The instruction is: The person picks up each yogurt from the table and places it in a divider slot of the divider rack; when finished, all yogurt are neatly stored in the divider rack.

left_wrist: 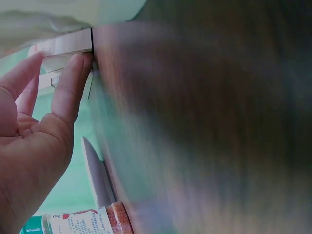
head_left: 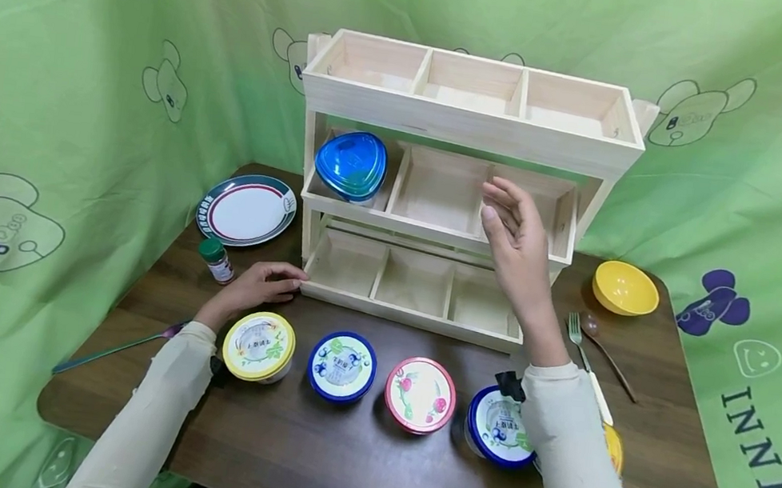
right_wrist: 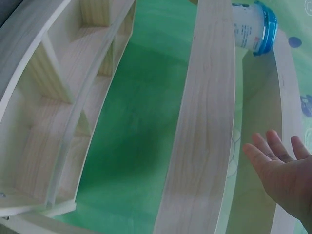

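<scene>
A three-tier wooden shelf [head_left: 448,126] with divided compartments stands at the back of the table. My left hand [head_left: 259,287] touches the front left corner of its bottom tier with extended fingertips. My right hand [head_left: 517,246] is raised before the middle tier, fingers spread and slightly bent, holding nothing. A tub with a clear blue lid [head_left: 352,164] sits in the middle tier's left compartment. Before the shelf stand a yellow-lidded tub [head_left: 259,346], a blue-lidded tub [head_left: 342,366], a red-lidded tub [head_left: 420,395] and another blue-lidded tub [head_left: 502,427], partly behind the right sleeve.
On the left are a plate [head_left: 250,210], a green-capped spice jar [head_left: 217,260] and a long thin utensil [head_left: 114,349]. A yellow bowl [head_left: 625,288], a fork [head_left: 579,338] and a wooden spoon [head_left: 610,356] lie on the right. A yellow item [head_left: 614,450] peeks past the right sleeve.
</scene>
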{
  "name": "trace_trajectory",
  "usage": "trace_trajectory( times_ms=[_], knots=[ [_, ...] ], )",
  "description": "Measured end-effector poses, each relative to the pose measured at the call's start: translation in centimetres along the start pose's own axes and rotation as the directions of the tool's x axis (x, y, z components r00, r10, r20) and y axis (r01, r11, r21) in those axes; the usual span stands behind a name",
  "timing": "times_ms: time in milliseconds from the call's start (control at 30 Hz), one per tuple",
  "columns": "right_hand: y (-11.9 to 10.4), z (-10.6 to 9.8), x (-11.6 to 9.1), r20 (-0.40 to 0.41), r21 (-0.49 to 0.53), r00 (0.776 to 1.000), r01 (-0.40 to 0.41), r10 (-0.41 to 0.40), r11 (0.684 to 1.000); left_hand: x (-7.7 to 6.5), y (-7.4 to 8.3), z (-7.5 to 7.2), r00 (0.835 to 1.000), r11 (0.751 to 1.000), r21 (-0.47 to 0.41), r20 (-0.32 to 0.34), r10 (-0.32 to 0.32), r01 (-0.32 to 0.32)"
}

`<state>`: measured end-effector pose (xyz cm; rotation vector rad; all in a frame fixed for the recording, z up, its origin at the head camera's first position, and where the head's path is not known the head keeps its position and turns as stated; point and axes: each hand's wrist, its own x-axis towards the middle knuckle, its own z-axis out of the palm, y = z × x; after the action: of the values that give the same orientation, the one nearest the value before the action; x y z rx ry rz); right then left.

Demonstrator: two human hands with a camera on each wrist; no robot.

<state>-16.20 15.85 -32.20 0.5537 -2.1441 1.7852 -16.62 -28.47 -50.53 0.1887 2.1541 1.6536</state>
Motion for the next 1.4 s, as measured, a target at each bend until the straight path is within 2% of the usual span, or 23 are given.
trace_trajectory(
  times_ms=[100,200,333,467,800,1133,1400],
  knots=[
    [-0.1,-0.8,-0.4,-0.026,-0.024,1.0,-0.002,0.001,1.0,0.4,-0.7,-0.3,1.0,1.0,-0.006,0.01,0.023,-0.023],
    [-0.2,-1.5,-0.8,-0.059,-0.03,0.998,-0.007,0.006,1.0,-1.2,2.6,1.1,1.0,0.999,0.042,-0.004,0.004,-0.004],
    [-0.3,-2.4,-1.3,-0.09,-0.032,0.996,-0.009,0.006,0.999,-1.9,3.6,1.7,0.999,0.999,0.048,-0.024,-0.023,0.024],
    [-0.3,-3.4,-1.9,-0.111,-0.041,0.994,-0.013,0.008,0.999,-1.8,3.6,1.7,0.999,0.999,0.036,-0.024,-0.034,0.035],
    [-0.5,-5.5,-3.9,-0.167,-0.052,0.985,-0.051,0.042,0.997,-1.7,3.6,1.7,1.0,1.0,0.028,-0.017,-0.013,0.013],
    [-1.2,-6.8,-5.2,-0.106,-0.113,0.991,-0.099,0.087,0.989,-2.0,3.5,1.4,0.999,0.999,0.024,-0.011,-0.033,0.033],
    [-2.2,-8.0,-6.5,-0.132,-0.168,0.987,-0.109,0.087,0.98,-1.7,3.4,1.4,0.999,0.999,0.033,-0.007,-0.033,0.033]
  ],
)
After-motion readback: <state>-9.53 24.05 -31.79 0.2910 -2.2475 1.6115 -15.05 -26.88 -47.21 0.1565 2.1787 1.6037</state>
